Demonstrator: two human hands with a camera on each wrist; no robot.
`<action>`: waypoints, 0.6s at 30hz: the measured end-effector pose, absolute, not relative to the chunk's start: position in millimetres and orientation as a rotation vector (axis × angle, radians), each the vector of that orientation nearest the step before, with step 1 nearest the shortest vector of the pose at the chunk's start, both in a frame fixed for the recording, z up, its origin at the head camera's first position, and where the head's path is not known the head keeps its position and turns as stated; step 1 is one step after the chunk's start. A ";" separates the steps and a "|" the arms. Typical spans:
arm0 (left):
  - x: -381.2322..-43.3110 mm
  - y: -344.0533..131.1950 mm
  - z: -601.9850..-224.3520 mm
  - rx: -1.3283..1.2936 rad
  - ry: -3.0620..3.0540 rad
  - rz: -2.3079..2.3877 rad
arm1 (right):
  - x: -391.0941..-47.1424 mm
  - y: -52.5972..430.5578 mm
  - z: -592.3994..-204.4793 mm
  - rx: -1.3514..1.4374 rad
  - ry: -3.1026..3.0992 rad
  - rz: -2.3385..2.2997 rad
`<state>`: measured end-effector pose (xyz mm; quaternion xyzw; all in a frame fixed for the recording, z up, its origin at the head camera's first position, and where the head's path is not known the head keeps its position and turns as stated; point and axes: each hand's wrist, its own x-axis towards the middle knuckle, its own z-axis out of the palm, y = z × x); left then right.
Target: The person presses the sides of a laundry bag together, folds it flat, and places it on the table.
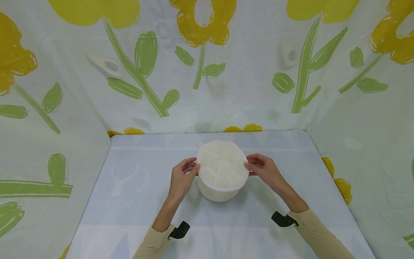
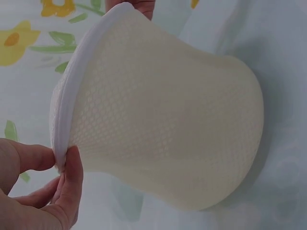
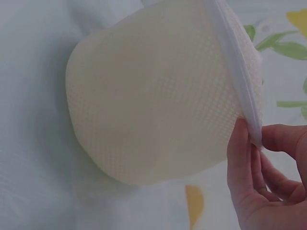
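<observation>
A cream mesh laundry bag [image 1: 222,163], round and drum-shaped with white trim [image 2: 81,76] around its top edge, is in the middle of the table. My left hand [image 1: 182,178] pinches the trim at the bag's left side between thumb and fingers. On the opposite side, my right hand [image 1: 263,169] pinches the same trim between thumb and fingertips. From both wrists, the mesh side [image 3: 144,96] looks stretched, and it bows inward below the trim in the left wrist view. The bag's inside is hidden by its mesh top.
The table [image 1: 123,216] has a pale blue cover with a faint deer print. Behind it and at both sides hang white curtains [image 1: 239,90] printed with yellow flowers and green leaves. A black wrist camera [image 1: 179,230] sits at the left cuff, another camera [image 1: 283,219] at the right.
</observation>
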<state>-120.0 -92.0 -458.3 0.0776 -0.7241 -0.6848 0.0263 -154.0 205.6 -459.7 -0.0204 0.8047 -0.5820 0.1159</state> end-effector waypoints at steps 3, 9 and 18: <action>-117.9 -92.5 -460.1 0.240 -2.241 -2.117 | -151.4 205.6 -461.0 -0.061 2.361 -1.704; -113.5 -93.0 -460.9 0.240 -2.269 -2.102 | -147.1 204.9 -461.8 -0.045 2.348 -1.718; -110.9 -93.4 -464.1 0.259 -2.334 -2.019 | -144.4 204.0 -465.2 -0.051 2.350 -1.744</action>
